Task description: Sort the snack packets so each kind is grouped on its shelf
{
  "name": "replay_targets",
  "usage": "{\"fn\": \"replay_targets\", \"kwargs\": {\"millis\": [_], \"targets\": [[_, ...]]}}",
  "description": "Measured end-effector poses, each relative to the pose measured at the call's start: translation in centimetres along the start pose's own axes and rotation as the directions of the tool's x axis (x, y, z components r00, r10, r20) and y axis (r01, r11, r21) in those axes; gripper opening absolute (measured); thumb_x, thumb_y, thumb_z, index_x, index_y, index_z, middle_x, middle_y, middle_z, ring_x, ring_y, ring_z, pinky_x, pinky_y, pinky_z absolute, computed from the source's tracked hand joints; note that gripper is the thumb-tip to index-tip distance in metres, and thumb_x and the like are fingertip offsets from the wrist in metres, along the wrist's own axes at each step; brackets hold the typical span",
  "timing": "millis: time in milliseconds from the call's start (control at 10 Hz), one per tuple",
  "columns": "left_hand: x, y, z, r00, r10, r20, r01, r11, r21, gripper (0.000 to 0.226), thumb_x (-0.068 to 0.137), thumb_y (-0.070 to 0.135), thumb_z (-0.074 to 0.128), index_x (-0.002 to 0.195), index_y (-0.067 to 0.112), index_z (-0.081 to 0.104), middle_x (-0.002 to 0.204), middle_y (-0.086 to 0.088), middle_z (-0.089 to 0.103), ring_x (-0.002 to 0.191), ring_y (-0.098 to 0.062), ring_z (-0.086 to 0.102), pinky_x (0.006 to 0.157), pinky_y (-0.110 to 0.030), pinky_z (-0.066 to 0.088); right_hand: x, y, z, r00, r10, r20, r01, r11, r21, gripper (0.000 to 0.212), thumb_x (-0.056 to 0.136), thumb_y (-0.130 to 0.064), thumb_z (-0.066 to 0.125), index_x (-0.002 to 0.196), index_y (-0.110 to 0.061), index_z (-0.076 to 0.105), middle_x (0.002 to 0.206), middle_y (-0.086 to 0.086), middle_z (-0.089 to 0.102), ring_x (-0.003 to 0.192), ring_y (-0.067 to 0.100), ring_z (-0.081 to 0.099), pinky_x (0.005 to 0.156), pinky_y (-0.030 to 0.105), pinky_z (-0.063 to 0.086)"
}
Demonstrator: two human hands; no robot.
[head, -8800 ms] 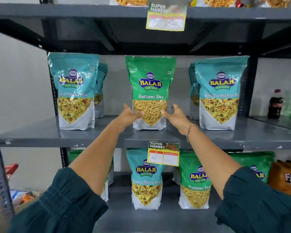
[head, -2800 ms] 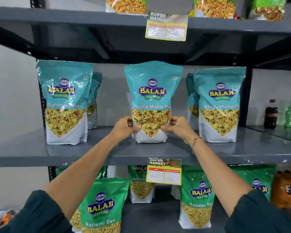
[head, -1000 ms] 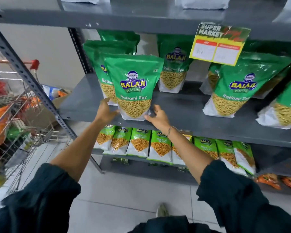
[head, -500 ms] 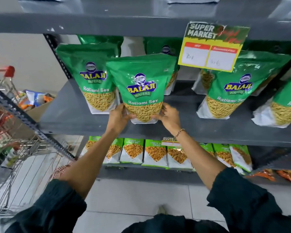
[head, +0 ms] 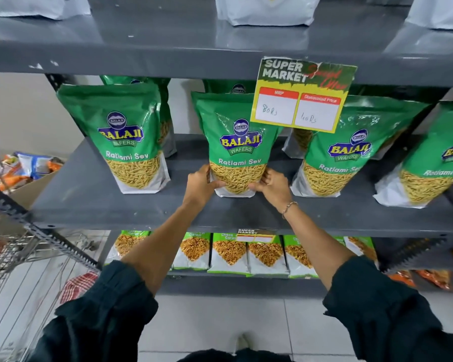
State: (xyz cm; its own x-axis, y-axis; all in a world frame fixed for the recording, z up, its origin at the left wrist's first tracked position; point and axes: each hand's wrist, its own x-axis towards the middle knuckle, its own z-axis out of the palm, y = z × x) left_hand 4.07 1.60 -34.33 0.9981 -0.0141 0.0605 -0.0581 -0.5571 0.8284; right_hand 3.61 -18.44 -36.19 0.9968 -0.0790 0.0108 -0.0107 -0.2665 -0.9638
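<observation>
Two dark green sleeves (head: 107, 307) reached up from the bottom of the view. The left hand (head: 199, 182) and the right hand (head: 272, 186) were both on a green snack bag (head: 237, 145). The left hand held the bag's lower left side, with its thumb on the front. The right hand held the lower right side, and its fingers curled around the edge. A thin bracelet (head: 289, 206) sat on the right wrist.

The bag stood upright near the front of the gray middle shelf (head: 94, 202). Another green bag (head: 126, 137) of the same kind stood to its left, a little apart. Two more (head: 351, 152) stood to its right, tilted. More green bags were behind them.

A yellow price sign (head: 301, 96) hung from the shelf above, in front of the held bag's top right corner. Small snack packets (head: 228, 253) stood in a row on the shelf below. A wire cart (head: 19, 254) was at the far left.
</observation>
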Motion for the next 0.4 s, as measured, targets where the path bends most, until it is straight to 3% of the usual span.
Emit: {"fn": "replay_targets", "kwargs": {"millis": [100, 200, 300, 400], "targets": [[-0.21, 0.29, 0.10, 1.000, -0.009, -0.005, 0.008, 1.000, -0.021, 0.050, 0.071, 0.013, 0.076, 0.116, 0.002, 0.058, 0.116, -0.015, 0.068, 0.106, -0.027, 0.064, 0.091, -0.031, 0.048, -0.02, 0.26, 0.10, 1.000, -0.014, 0.003, 0.014, 1.000, -0.020, 0.052, 0.067, 0.003, 0.074, 0.115, 0.001, 0.054, 0.118, 0.019, 0.063, 0.100, 0.017, 0.061, 0.076, 0.005, 0.049], [0.02, 0.21, 0.38, 1.000, -0.007, -0.004, 0.007, 1.000, -0.027, 0.051, 0.072, 0.013, 0.076, 0.117, 0.001, 0.057, 0.117, -0.016, 0.067, 0.107, -0.028, 0.064, 0.090, -0.029, 0.047, -0.03, 0.15, 0.13, 1.000, -0.025, -0.002, 0.025, 0.998, -0.054, 0.052, 0.068, 0.002, 0.074, 0.116, 0.000, 0.053, 0.118, 0.017, 0.063, 0.103, 0.018, 0.061, 0.082, 0.011, 0.050], [-0.27, 0.61, 0.35, 1.000, -0.023, 0.012, 0.023, 1.000, -0.021, 0.056, 0.073, 0.018, 0.075, 0.122, 0.001, 0.053, 0.120, -0.017, 0.066, 0.110, -0.031, 0.061, 0.092, -0.032, 0.046, -0.14, -0.33, -0.27, 0.999, -0.001, 0.046, 0.005, 0.997, -0.075, 0.054, 0.070, 0.001, 0.073, 0.118, -0.001, 0.050, 0.122, 0.018, 0.061, 0.107, 0.020, 0.060, 0.097, 0.032, 0.048], [-0.55, 0.82, 0.63, 0.999, -0.031, 0.043, 0.032, 0.999, -0.023, 0.063, 0.081, 0.020, 0.069, 0.134, 0.002, 0.039, 0.130, -0.017, 0.059, 0.119, -0.034, 0.054, 0.093, -0.034, 0.042, -0.61, -0.49, 0.16, 0.999, -0.014, 0.053, 0.021, 0.990, -0.142, 0.057, 0.074, -0.011, 0.072, 0.124, -0.008, 0.047, 0.126, 0.013, 0.060, 0.112, 0.021, 0.058, 0.100, 0.036, 0.046]]}}
